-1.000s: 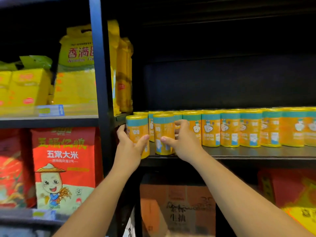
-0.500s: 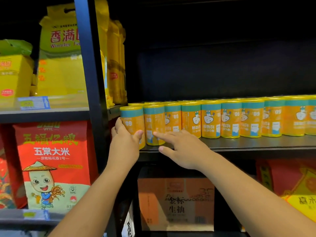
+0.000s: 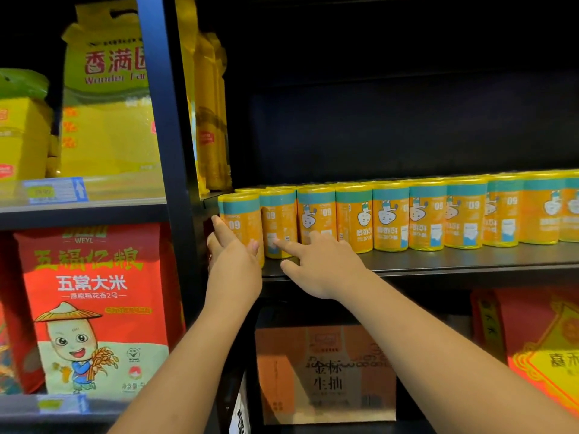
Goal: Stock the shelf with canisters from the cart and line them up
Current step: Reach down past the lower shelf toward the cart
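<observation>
A long row of orange canisters (image 3: 391, 217) with teal bands and yellow lids stands along the front of a dark shelf (image 3: 454, 258). The leftmost canister (image 3: 241, 217) stands slightly forward of the row, at the shelf's left end. My left hand (image 3: 233, 264) lies against its lower left side, fingers straight, thumb on its front. My right hand (image 3: 322, 264) is spread flat, its index fingertip touching the lower front of the second canister (image 3: 279, 220). More canisters stand behind the front row, mostly hidden.
A black upright post (image 3: 166, 151) separates this bay from the left bay, which holds yellow rice bags (image 3: 106, 114) above and red rice bags (image 3: 94, 302) below. A cardboard carton (image 3: 322, 374) sits under the shelf, and a red box (image 3: 539, 339) is at the lower right.
My right hand has let go of the second canister and opened, now only touching it with the index finger. My left hand's fingers have straightened along the leftmost canister.
</observation>
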